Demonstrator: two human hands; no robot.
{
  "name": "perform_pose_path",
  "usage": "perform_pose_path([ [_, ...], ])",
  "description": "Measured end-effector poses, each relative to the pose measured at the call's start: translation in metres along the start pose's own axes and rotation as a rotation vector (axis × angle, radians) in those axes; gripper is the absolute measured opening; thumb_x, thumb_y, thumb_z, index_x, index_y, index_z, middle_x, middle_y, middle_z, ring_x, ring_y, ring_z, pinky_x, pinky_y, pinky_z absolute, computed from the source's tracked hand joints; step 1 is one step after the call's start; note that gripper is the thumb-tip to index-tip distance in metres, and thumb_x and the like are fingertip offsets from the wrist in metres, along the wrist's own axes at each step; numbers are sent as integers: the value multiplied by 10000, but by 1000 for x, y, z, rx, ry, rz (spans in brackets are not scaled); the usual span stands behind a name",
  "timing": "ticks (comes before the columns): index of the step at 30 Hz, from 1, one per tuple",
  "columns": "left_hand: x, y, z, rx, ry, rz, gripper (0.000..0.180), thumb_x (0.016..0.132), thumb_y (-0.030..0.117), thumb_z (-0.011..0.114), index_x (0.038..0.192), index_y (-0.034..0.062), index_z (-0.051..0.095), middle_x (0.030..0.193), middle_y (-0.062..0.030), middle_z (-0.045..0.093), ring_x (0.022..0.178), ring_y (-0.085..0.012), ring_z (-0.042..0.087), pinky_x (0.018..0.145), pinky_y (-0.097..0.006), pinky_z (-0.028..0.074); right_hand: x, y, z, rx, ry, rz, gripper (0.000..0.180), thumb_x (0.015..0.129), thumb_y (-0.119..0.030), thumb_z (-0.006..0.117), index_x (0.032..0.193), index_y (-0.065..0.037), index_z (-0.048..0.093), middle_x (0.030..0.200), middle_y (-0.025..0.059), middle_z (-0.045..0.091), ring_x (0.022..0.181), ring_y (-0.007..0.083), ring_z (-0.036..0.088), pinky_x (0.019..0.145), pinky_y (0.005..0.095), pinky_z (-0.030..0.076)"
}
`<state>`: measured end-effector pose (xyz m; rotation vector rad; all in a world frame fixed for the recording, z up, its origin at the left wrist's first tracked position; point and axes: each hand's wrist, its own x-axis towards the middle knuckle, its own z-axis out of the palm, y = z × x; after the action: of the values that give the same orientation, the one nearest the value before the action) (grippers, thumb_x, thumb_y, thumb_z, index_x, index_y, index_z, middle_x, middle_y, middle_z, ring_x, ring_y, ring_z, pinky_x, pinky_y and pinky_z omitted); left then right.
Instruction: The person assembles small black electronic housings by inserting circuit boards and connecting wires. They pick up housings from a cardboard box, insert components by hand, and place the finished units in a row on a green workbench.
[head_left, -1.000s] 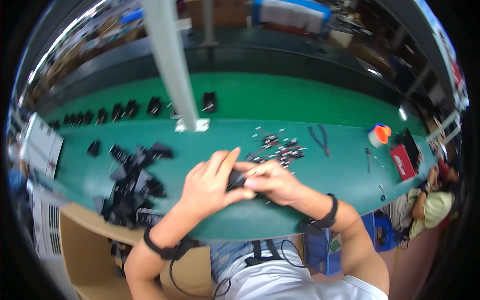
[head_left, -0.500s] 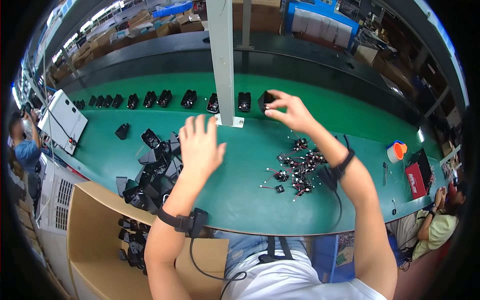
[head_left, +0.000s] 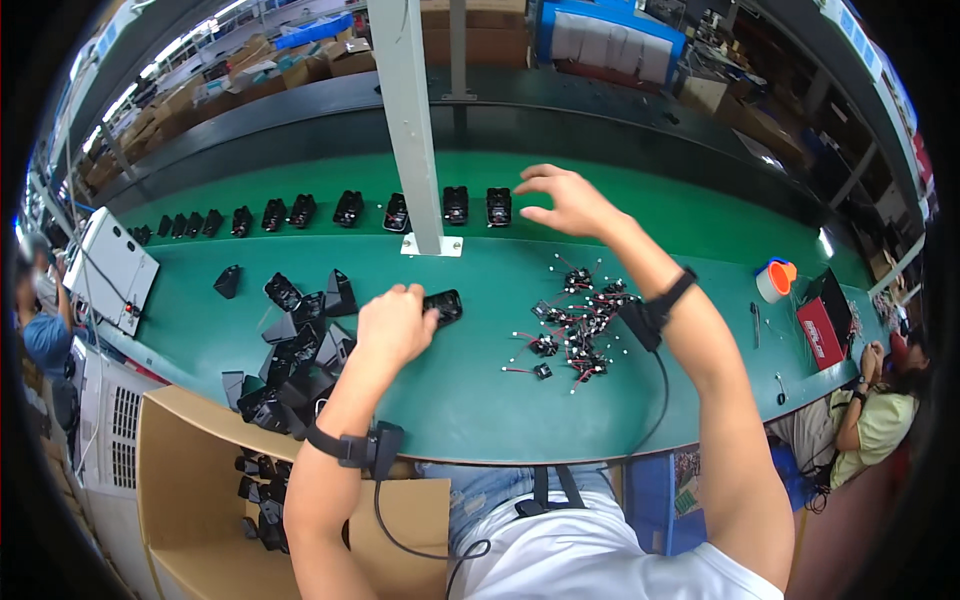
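Note:
My left hand is closed around one end of a small black plastic housing on the green bench. My right hand hovers with fingers spread just right of the last black part in a row of black parts along the back of the bench. It holds nothing. Between my arms lies a scatter of small black pieces with red and white wires. A heap of black housings sits left of my left hand.
A grey post stands on a white base plate behind the bench middle. A cardboard box with black parts sits low at the left. An orange-and-white tape roll and a red case lie at right. A seated person works there.
My left hand has dropped from mid-air onto a black housing on the bench. My right hand has let go at the row's end and opened beside it.

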<state>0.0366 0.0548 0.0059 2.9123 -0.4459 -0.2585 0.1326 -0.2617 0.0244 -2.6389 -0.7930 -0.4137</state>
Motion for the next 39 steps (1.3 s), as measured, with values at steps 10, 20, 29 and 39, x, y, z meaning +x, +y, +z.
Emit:
perform_pose_path([
  [10,-2,21,47,-26,92,383,559,804,176,742,1311,73,529,1223,-204,507,1066,-422,582,910,-497,532,-93,-20,-15,68,-352,364,332,794,-302,781,980,-29,751,1028,172,721,886,310,697,802,402,552],
  [20,-8,21,46,-443,165,427,503,755,6,637,1249,-4,544,1172,-204,481,1053,-415,597,919,-495,523,-103,-48,-20,584,-77,572,161,783,21,748,887,16,625,942,43,656,745,100,628,717,240,534],
  [29,-13,44,43,-614,231,566,456,796,217,757,1165,3,596,1157,-178,540,1086,-370,582,940,-424,508,-114,-66,-5,806,136,435,143,806,25,730,896,-8,624,987,61,649,913,98,613,801,236,523],
  [39,-18,51,29,-753,156,487,442,861,273,751,1189,-1,636,1115,-160,666,1024,-294,672,905,-386,528,-96,-106,11,1151,-33,431,173,905,-61,709,1060,12,688,1027,54,701,917,103,648,850,247,527],
])
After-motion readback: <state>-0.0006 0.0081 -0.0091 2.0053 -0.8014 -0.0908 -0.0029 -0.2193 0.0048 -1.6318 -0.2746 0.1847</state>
